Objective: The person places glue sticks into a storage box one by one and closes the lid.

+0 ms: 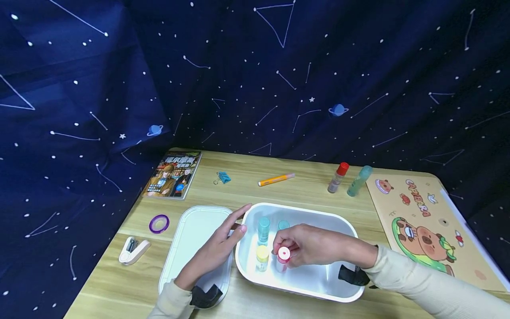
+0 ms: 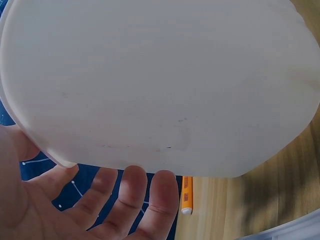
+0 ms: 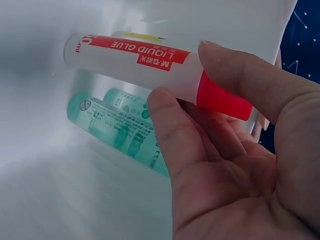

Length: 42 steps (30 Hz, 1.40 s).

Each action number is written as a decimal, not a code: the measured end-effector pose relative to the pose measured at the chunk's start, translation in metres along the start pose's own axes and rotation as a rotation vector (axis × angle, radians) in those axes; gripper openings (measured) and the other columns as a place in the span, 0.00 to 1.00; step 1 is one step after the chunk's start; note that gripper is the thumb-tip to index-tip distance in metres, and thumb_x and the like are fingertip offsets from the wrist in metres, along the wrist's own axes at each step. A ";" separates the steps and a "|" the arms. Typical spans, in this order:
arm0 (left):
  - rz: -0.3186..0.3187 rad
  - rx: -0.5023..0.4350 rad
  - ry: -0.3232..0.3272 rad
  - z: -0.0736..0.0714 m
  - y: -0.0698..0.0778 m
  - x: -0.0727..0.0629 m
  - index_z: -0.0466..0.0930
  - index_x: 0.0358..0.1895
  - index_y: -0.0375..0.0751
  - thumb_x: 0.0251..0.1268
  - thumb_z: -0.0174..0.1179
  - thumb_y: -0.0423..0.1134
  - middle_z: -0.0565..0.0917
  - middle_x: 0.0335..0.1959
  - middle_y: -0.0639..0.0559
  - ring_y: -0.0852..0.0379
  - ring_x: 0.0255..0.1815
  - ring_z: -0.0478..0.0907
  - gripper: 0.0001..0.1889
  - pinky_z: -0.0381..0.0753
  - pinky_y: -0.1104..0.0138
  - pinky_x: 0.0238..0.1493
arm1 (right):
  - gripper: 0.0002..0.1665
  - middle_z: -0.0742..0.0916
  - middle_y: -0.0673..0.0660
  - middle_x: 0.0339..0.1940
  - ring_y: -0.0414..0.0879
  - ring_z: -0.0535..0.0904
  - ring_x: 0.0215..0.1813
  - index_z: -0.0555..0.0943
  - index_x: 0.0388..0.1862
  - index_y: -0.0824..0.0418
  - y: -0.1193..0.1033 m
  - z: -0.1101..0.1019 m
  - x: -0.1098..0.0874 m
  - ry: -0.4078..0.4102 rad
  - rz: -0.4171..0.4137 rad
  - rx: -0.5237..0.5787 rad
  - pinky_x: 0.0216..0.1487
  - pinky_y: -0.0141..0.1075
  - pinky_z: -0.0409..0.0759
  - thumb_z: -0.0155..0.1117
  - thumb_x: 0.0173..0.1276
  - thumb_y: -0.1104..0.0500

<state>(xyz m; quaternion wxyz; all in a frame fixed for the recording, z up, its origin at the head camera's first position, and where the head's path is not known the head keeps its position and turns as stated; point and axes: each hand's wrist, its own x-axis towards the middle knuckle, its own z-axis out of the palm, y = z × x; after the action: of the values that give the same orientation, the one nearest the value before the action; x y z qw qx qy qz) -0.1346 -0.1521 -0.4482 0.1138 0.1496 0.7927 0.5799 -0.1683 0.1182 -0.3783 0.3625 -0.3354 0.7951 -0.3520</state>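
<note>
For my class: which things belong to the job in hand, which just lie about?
Apparently in the job: held red-capped glue; white box; yellow-capped bottle; two inner teal bottles; perhaps white lid, two outer bottles.

Seemingly lying about: magazine; purple ring; stapler; binder clip; orange marker; capybara folder.

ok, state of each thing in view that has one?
Bin: open
Lid: off, lying left of bin
Red glue: capped, cap up, pinched in right hand
Yellow-capped bottle: capped, standing in bin
Two teal bottles: standing in bin
Outside red-capped bottle: capped
Outside teal bottle: looks capped
White stapler-like tool: arms spread
Book: closed
Left hand: fingers extended near bin
</note>
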 end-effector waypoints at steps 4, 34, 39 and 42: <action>-0.014 0.005 0.001 0.000 0.001 0.000 0.54 0.83 0.63 0.86 0.44 0.49 0.65 0.79 0.47 0.45 0.67 0.75 0.28 0.79 0.57 0.57 | 0.17 0.89 0.42 0.38 0.33 0.81 0.42 0.83 0.46 0.53 0.000 0.001 -0.001 0.003 0.000 -0.015 0.52 0.24 0.80 0.74 0.63 0.71; -0.017 0.008 0.026 0.001 0.001 0.000 0.55 0.83 0.62 0.86 0.44 0.48 0.65 0.80 0.48 0.46 0.67 0.75 0.28 0.79 0.56 0.58 | 0.31 0.84 0.59 0.67 0.56 0.82 0.67 0.78 0.67 0.59 -0.026 -0.035 -0.068 0.191 0.051 -0.092 0.62 0.40 0.83 0.74 0.69 0.51; -0.011 0.005 0.025 0.001 0.001 -0.001 0.55 0.83 0.60 0.86 0.44 0.47 0.63 0.81 0.48 0.45 0.67 0.75 0.28 0.78 0.55 0.59 | 0.20 0.88 0.57 0.59 0.40 0.87 0.58 0.82 0.61 0.58 -0.006 -0.051 -0.095 0.587 -0.026 -0.173 0.53 0.30 0.85 0.69 0.74 0.55; -0.010 0.002 0.022 0.001 0.001 -0.001 0.54 0.83 0.60 0.86 0.44 0.48 0.63 0.81 0.49 0.45 0.68 0.75 0.28 0.78 0.56 0.59 | 0.17 0.89 0.59 0.55 0.26 0.85 0.49 0.83 0.61 0.58 0.022 -0.055 -0.104 0.907 0.042 -0.235 0.46 0.20 0.81 0.66 0.76 0.56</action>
<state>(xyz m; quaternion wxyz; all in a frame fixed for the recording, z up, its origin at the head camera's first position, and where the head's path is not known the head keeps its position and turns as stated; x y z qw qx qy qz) -0.1332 -0.1511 -0.4479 0.1077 0.1393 0.7953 0.5801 -0.1658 0.2295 -0.3338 -0.0549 -0.1701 0.9144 -0.3631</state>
